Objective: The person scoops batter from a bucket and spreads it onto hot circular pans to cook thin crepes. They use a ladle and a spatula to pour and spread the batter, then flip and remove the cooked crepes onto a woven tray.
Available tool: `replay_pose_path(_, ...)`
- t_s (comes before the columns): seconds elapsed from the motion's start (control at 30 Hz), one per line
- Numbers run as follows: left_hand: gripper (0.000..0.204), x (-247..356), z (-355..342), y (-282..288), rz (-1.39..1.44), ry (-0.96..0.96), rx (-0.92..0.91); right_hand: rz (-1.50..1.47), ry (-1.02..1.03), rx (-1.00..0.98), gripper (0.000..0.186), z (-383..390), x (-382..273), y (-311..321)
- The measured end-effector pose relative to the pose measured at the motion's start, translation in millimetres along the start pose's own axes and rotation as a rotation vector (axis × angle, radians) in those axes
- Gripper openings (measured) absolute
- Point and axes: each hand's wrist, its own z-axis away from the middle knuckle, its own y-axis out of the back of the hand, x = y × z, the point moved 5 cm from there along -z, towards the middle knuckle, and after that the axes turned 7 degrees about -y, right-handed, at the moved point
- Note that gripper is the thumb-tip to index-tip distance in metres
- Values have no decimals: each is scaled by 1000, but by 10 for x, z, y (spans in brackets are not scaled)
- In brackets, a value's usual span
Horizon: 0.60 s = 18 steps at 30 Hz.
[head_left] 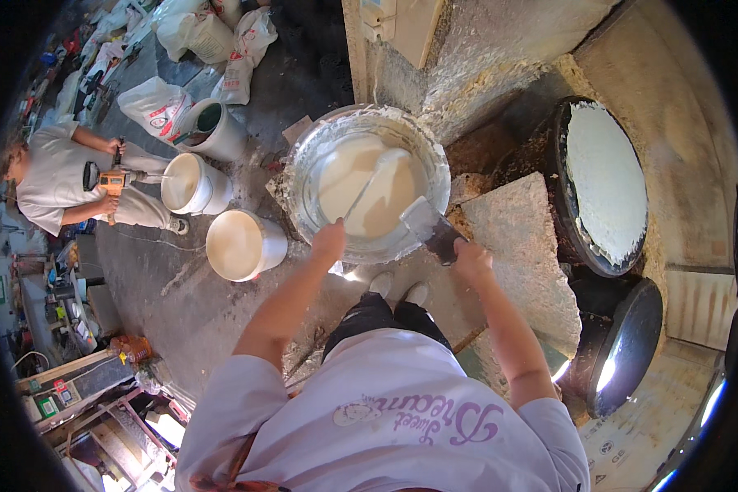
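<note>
A large round basin [300, 184] stands in front of me with thick pale batter [344, 184] inside and crusted splashes round its rim. My left hand [330, 242] is closed round the thin handle of a ladle [363, 197], whose bowl lies in the batter toward the basin's right side. In my right hand [473, 261] is a scraper [439, 236] with a dark handle and a wide, batter-smeared metal blade. The blade reaches over the basin's right rim; whether it touches the rim I cannot tell.
At right, a round dark griddle [559, 189] carries a white layer [605, 176]; another griddle [629, 348] tilts below it. A crusted slab [521, 254] lies between. Left stand two batter buckets [262, 254] [215, 193]; a co-worker [57, 180] holds an orange drill [112, 180] over one.
</note>
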Motion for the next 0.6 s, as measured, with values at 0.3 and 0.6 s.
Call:
replay_pose_path(0.3, 20, -403, 608, 765, -183, -14, -47, -69, -17, 143, 63, 81, 404, 100)
replay_pose_path(0.6, 20, -821, 589, 1036, -277, -77, -241, -99, -14, 110, 67, 41, 476, 116)
